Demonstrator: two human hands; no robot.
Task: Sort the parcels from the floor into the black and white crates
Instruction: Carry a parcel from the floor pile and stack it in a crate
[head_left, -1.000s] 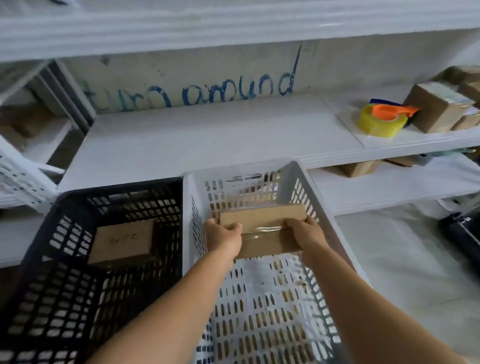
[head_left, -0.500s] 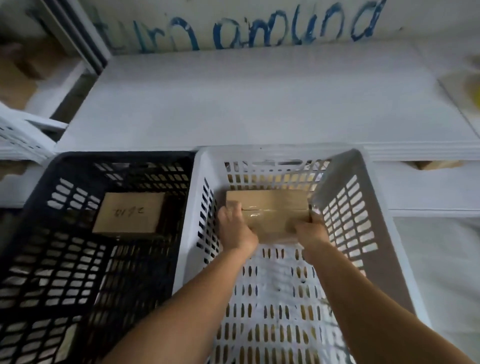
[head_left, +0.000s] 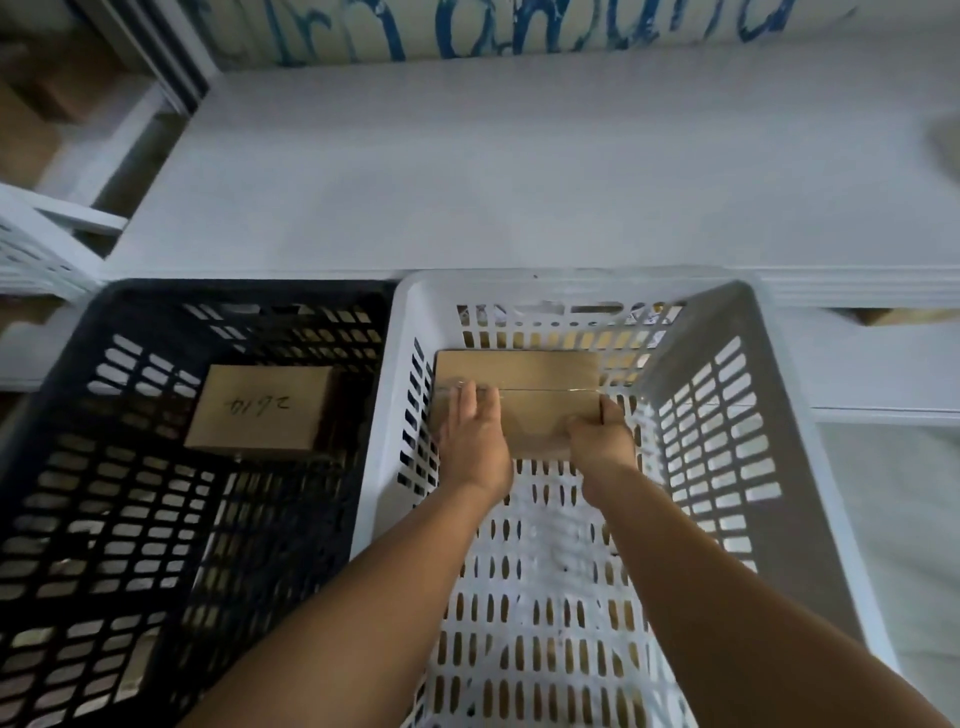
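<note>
Reaching into the white crate (head_left: 769, 415), the left hand (head_left: 475, 436) lies with straight fingers on a brown parcel (head_left: 519, 384) at the far wall; the right hand (head_left: 600, 439) grips its right edge. Another parcel (head_left: 260, 408) sits in the black crate (head_left: 78, 364).

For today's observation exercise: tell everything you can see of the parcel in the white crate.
The parcel is a flat brown cardboard box, sealed with clear glossy tape. It lies level at the far end of the white crate, close to its far wall. The left hand rests on its near left part with fingers fairly straight; the right hand grips its near right corner.
</note>
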